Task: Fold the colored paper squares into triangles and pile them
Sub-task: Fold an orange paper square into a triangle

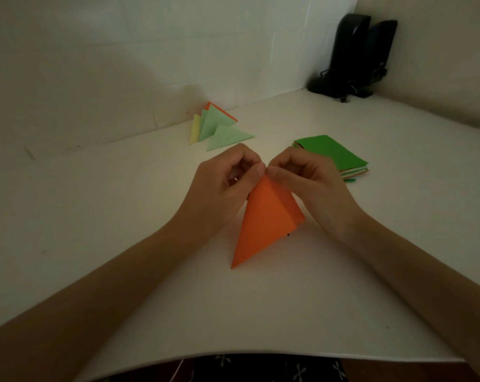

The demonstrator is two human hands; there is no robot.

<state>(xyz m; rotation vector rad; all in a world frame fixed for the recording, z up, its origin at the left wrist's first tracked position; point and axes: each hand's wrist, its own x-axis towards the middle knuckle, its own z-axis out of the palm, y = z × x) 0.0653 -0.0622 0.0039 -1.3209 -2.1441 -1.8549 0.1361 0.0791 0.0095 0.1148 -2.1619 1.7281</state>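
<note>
Two bare hands meet at the centre of the frame over a white worktop (117, 216). The left hand (222, 186) and the right hand (307, 183) both have their fingers curled, and each pinches the top corner of an orange sheet of paper (263, 224) between thumb and fingertips, the two thumbs touching. The orange sheet of paper is folded over on itself, with a crease running down its right part. Its lower point rests on the worktop just below the hands, and it hangs tilted between the wrists.

In the upper middle of the frame, near a white tiled wall (150, 51), lies a pile of folded paper triangles (214, 125): pale green, yellow and one orange, loosely overlapping. To the right of the hands, just behind the right hand, sits a stack of flat paper squares (332, 153) with a dark green sheet on top and orange and green edges showing beneath.

In the upper right corner stand black speakers (354, 53) with black cables (340, 89) at their base. At the bottom edge a dark patterned cloth (260, 368) shows below the worktop.
</note>
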